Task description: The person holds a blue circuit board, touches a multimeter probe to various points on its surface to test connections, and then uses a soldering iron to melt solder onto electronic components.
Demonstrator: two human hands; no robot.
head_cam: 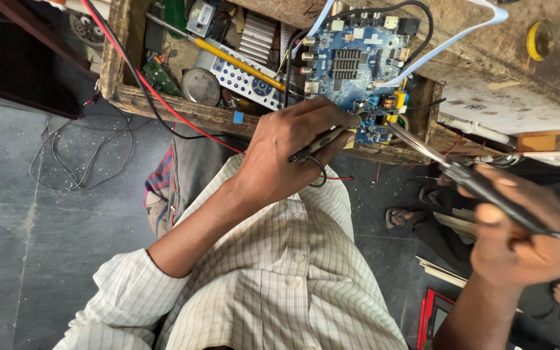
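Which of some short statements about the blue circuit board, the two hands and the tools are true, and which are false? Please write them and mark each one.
1. The left hand holds a thin dark tweezer-like tool at the blue circuit board. True.
2. The right hand is empty. False: its fingers grip a dark-handled soldering iron, whose metal tip reaches the board's lower edge.
3. The board lies flat on the grey floor. False: it rests on the rim of a wooden box.
4. A white remote control with blue buttons lies in the box. True.
5. The person wears a plain red shirt. False: it is a pale checked shirt.
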